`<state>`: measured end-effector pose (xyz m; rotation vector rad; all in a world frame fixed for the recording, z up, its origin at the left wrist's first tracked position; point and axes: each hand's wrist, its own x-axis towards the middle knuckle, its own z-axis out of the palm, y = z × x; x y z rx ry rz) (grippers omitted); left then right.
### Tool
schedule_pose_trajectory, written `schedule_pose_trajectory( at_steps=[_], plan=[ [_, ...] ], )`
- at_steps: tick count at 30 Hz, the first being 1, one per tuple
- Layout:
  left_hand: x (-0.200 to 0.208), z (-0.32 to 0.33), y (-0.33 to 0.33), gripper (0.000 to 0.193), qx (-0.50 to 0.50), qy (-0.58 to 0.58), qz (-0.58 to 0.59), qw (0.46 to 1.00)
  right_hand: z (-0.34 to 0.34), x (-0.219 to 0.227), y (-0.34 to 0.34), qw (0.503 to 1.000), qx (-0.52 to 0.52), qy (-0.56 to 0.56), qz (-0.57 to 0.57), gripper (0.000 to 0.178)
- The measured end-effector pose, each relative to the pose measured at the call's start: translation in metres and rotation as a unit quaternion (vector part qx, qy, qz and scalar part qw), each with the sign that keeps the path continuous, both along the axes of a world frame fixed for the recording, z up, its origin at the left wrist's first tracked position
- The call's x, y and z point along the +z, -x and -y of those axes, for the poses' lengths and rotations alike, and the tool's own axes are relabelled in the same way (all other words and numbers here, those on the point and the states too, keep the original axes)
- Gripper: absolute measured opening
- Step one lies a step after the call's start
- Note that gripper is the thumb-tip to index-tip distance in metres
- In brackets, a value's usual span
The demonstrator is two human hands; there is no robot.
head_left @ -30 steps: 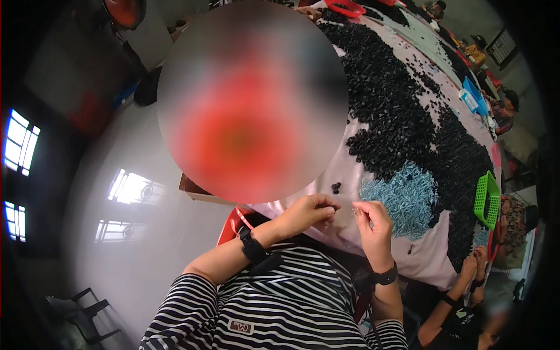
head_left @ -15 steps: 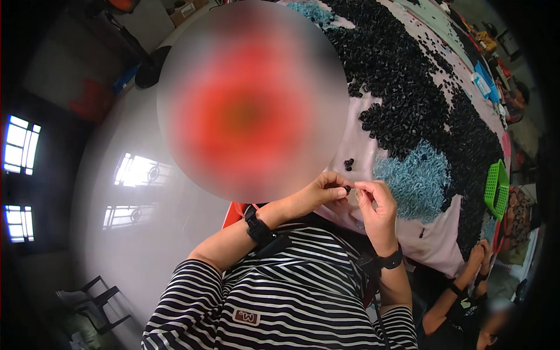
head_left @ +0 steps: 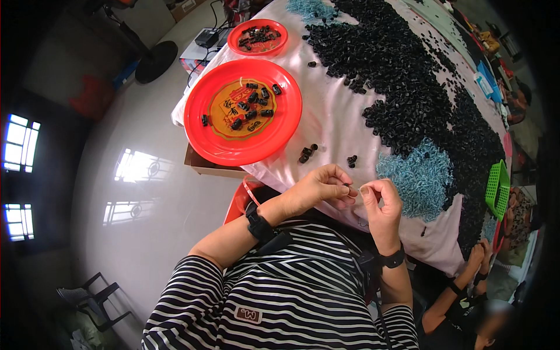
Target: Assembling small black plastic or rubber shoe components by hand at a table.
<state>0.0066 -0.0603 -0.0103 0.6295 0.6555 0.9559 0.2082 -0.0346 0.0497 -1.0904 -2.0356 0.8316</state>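
My left hand (head_left: 324, 188) is closed in a pinch on a small black plastic piece (head_left: 347, 185), mostly covered by the fingertips. Just to its right, my right hand (head_left: 383, 213) has thumb and forefinger pressed together; whatever sits between them is too small to make out. Both hands are over the near edge of a pink-covered table (head_left: 332, 140). Close beyond them lie two small groups of black pieces (head_left: 307, 153). A heap of thin light-blue pieces (head_left: 415, 181) lies right of my right hand. Behind it spreads a large pile of short black cylindrical pieces (head_left: 402, 105).
A large red plate (head_left: 197, 119) with several black pieces stands at the table's left edge, a smaller red plate (head_left: 234, 39) beyond it. At right are a green basket (head_left: 497, 189) and a co-worker's hands (head_left: 482, 256). A cardboard box (head_left: 216, 169) sits under the large plate.
My right hand has shifted slightly right, so the fingertips are a little farther apart. A blurred patch that covered the table's left part is gone, and the red plates show.
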Motion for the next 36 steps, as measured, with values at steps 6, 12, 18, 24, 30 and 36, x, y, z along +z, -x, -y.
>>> schedule_pose_trajectory(
  at_steps=[6, 12, 18, 24, 30, 36],
  plan=[
    [0.013, 0.001, -0.001, 0.025, 0.006, 0.004, -0.006, 1.000, 0.002, 0.007, 0.006, 0.999, -0.012, -0.046, -0.019, 0.012],
    [0.015, 0.002, -0.001, 0.024, 0.006, 0.013, 0.009, 1.000, 0.004, 0.017, 0.007, 0.998, 0.017, -0.056, -0.025, 0.016],
    [0.008, 0.003, -0.007, 0.022, 0.015, 0.003, 0.015, 1.000, 0.005, 0.016, 0.009, 0.999, 0.017, -0.031, -0.010, 0.018],
    [0.010, 0.004, -0.008, 0.023, 0.030, 0.001, 0.011, 0.999, 0.006, 0.012, 0.008, 0.999, -0.001, -0.037, 0.015, 0.025],
    [0.010, 0.005, -0.010, 0.024, 0.040, -0.001, 0.007, 0.999, 0.007, 0.009, 0.007, 0.999, -0.010, -0.046, 0.017, 0.020],
    [0.012, 0.006, -0.011, 0.024, 0.044, -0.001, 0.007, 0.999, 0.008, 0.004, 0.007, 0.998, -0.039, 0.042, -0.040, 0.017]
  ],
)
